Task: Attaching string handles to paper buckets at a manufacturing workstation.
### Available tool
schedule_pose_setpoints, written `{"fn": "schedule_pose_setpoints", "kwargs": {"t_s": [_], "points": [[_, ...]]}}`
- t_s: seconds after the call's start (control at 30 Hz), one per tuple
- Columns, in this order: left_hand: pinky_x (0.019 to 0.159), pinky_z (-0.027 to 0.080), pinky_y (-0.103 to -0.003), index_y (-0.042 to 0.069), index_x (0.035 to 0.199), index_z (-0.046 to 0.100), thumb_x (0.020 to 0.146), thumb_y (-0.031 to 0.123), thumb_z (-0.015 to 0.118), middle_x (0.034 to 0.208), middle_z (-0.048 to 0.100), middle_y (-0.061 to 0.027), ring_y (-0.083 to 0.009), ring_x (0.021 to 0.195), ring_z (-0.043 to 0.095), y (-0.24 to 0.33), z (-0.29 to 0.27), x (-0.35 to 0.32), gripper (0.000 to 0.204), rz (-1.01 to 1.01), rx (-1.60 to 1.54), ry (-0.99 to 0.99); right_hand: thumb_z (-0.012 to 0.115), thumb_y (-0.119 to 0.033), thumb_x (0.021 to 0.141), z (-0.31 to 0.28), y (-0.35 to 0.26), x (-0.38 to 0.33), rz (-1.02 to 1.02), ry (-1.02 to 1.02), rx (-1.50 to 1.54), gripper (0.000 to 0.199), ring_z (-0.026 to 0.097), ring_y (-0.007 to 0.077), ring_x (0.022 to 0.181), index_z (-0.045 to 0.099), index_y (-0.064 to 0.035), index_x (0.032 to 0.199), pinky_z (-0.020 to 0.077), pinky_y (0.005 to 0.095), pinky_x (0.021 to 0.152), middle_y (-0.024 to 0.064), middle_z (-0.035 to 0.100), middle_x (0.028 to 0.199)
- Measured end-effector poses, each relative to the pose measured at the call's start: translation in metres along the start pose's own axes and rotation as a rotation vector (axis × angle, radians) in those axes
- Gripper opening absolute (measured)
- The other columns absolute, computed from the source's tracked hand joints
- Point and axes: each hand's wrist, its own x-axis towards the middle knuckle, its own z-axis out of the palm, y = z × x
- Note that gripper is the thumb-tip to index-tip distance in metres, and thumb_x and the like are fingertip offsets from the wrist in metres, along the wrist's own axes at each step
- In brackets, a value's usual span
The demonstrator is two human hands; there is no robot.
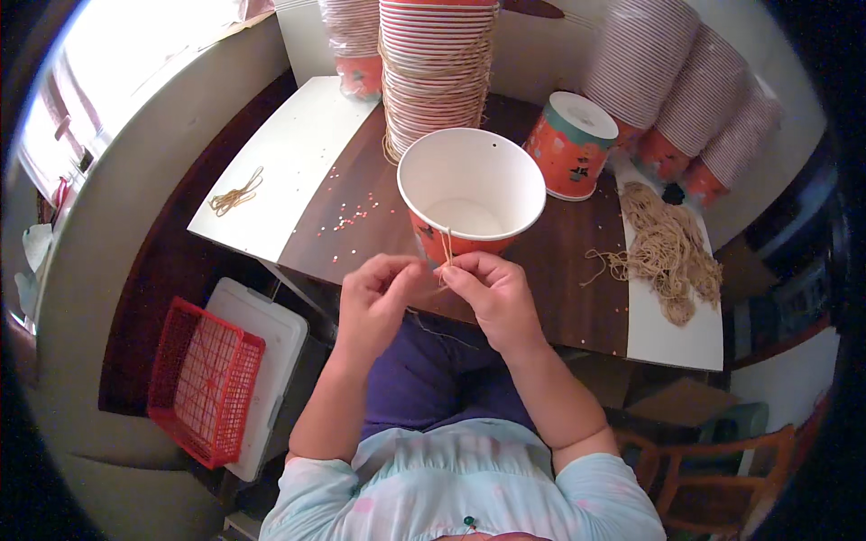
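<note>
Here I am on the head feed, and the white-lined bucket (474,185) stands near the middle of the worktop's (564,279) near edge, mouth up and leaning a little toward me. My right grip (496,298) is pinched together, thumb against finger, on the cord (448,245) that comes down over the near side of the rim. My left grip (383,293) is just beside it, fingers curled in close, but blur covers the tips, so I can't tell whether they clamp the cord as well. How far along are we? I judge the near side is threaded and its ends are being worked, with no finished knot that I can make out. Across the mouth, the hole (494,144) in the far rim shows no cord, so I count that side as left to do. Toward the far edge, a tall stack of buckets (437,77) has cords hanging down it, apparently the finished ones. Plenty of supply, too: a tangled heap of cord (667,252) by the right edge, a small bundle (236,194) by the left.
</note>
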Motion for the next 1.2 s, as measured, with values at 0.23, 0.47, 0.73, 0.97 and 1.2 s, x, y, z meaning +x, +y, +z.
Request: {"fn": "schedule_pose_setpoints", "kwargs": {"t_s": [0.23,0.47,0.73,0.97,1.2], "points": [[0.063,0.049,-0.022,-0.002,0.092,0.063,0.089,0.019,0.060,0.079,0.064,-0.0046,-0.0092,0.070,0.059,0.003,0.009,0.022,0.021,-0.320,-0.393,-0.255,0.062,-0.015,0.086,-0.006,0.002,-0.004,0.056,-0.061,-0.059,0.015,0.056,0.0050,0.066,0.065,-0.0003,0.086,0.0453,0.0202,0.058,0.0015,0.064,0.077],[0.063,0.050,-0.024,0.000,0.087,0.062,0.087,0.019,0.062,0.079,0.065,-0.0054,-0.0116,0.071,0.062,-0.022,-0.001,0.018,0.019,-0.345,-0.545,-0.276,0.054,-0.009,0.087,-0.019,-0.001,-0.013,0.293,-0.105,0.419,0.013,0.057,0.0104,0.065,0.059,0.0004,0.096,0.0463,0.0218,0.063,0.0067,0.062,0.077],[0.066,0.049,-0.022,-0.001,0.091,0.062,0.087,0.012,0.062,0.080,0.065,-0.0046,-0.0085,0.072,0.061,-0.024,0.004,0.004,0.014,-0.205,-0.408,-0.205,0.052,-0.014,0.092,-0.019,0.002,-0.030,-0.003,0.117,0.194,0.018,0.045,0.0042,0.057,0.051,-0.0029,0.105,0.0376,0.0166,0.053,0.0024,0.058,0.075],[0.064,0.049,-0.021,-0.001,0.094,0.059,0.089,0.011,0.059,0.079,0.064,-0.0041,-0.0077,0.069,0.060,-0.018,0.030,-0.016,0.013,-0.153,-0.401,-0.082,0.049,-0.002,0.091,0.012,0.022,-0.051,-0.053,0.198,0.161,0.014,0.056,0.0113,0.062,0.042,-0.0015,0.104,0.0466,0.0217,0.058,0.0086,0.060,0.081],[0.064,0.048,-0.021,0.000,0.094,0.058,0.091,0.012,0.056,0.081,0.064,-0.0054,-0.0083,0.068,0.059,-0.016,0.030,-0.021,0.013,-0.107,-0.428,-0.043,0.062,-0.002,0.081,0.007,0.010,-0.056,-0.330,0.126,-0.578,0.011,0.062,0.0188,0.074,0.054,-0.0030,0.089,0.0497,0.0305,0.069,0.0103,0.063,0.085]]}}
